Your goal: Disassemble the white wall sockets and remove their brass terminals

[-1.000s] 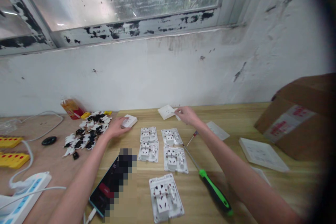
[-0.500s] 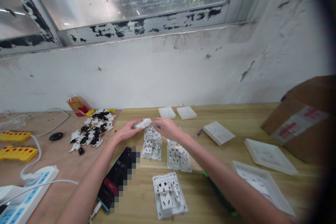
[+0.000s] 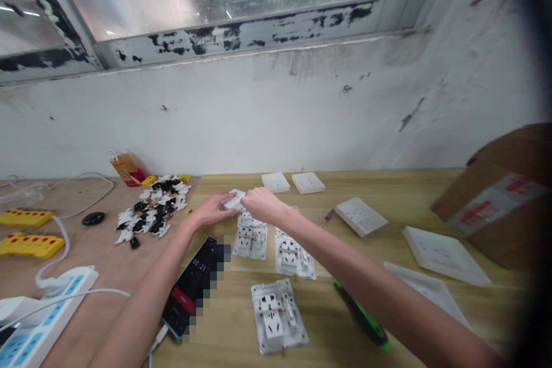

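My left hand (image 3: 211, 210) grips a small white wall socket (image 3: 233, 200) by its left side, thumb and fingers around it. Closed into a fist, my right hand (image 3: 266, 206) is up against the socket's right side, and whatever its fingers hold is hidden. Below the hands lie several opened socket panels, among them a near-left socket panel (image 3: 250, 242), a middle socket panel (image 3: 295, 257) and a front socket panel (image 3: 279, 316). Their inner white modules and pins face up.
White socket covers (image 3: 361, 217) lie at the right and back. A screwdriver (image 3: 329, 216) and a green-black tool (image 3: 362, 316) rest nearby. Left are a phone (image 3: 192, 287), a pile of black and white pieces (image 3: 150, 213) and a power strip (image 3: 47, 322). A cardboard box (image 3: 495, 201) stands right.
My right hand has turned over into a fist and moved closer to the socket. The thin greyish thing seen in its fingers earlier is now hidden. My left hand keeps hold of the socket.
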`<state>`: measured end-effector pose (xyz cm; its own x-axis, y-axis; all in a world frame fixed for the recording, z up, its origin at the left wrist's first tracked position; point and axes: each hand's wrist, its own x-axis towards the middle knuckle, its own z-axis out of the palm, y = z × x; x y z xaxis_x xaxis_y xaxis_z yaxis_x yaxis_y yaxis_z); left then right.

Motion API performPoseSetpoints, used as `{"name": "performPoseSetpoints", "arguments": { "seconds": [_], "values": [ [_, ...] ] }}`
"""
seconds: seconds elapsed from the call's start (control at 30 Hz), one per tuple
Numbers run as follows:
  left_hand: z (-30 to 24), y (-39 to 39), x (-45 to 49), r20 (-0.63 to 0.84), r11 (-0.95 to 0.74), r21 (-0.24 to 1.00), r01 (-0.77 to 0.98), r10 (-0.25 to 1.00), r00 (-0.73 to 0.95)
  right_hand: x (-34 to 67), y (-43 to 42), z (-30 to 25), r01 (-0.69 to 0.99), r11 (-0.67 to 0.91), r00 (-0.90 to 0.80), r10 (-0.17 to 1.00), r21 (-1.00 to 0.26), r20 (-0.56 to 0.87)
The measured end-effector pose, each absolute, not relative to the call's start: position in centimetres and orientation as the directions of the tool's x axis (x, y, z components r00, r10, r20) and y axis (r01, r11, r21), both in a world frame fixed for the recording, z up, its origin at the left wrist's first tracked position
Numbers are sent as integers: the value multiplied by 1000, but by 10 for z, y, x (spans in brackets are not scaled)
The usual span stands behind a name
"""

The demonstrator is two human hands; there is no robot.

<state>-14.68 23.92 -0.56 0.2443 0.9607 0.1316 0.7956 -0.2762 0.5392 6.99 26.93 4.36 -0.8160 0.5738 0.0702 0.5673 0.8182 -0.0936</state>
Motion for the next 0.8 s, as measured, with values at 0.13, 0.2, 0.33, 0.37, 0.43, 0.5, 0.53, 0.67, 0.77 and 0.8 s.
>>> {"name": "performPoseSetpoints", "arguments": {
  "seconds": [0.13,0.2,0.33,0.37,0.43,0.5,0.53,0.67,0.77,0.8],
  "values": [
    [-2,240,-148,143,-293,550,782,956,257,68,289,60,524,836,-851,523,-160,-52],
    [-1,242,-146,153,-301,567,767,953,261,69,300,70,511,837,-859,503,-197,-96],
    [-3,253,-146,171,-286,627,725,958,231,76,309,83,543,811,-836,546,-217,-54],
    [-3,256,-147,175,-277,644,714,961,215,79,308,84,556,804,-824,567,-213,-12],
    [-4,262,-149,179,-258,674,692,966,185,86,305,82,576,791,-797,599,-206,71],
    [-4,266,-150,180,-244,698,673,970,165,93,302,75,586,784,-780,614,-203,120],
    [-5,267,-150,178,-239,709,664,971,159,95,301,70,589,782,-776,618,-202,131],
    [-6,270,-146,161,-228,742,630,973,164,93,303,45,617,766,-758,640,-183,124],
    [-9,277,-143,153,-211,754,622,977,146,87,304,30,634,757,-755,650,-159,88],
    [-11,281,-142,154,-196,756,625,981,123,86,304,27,638,755,-754,652,-151,76]
  ]
}}
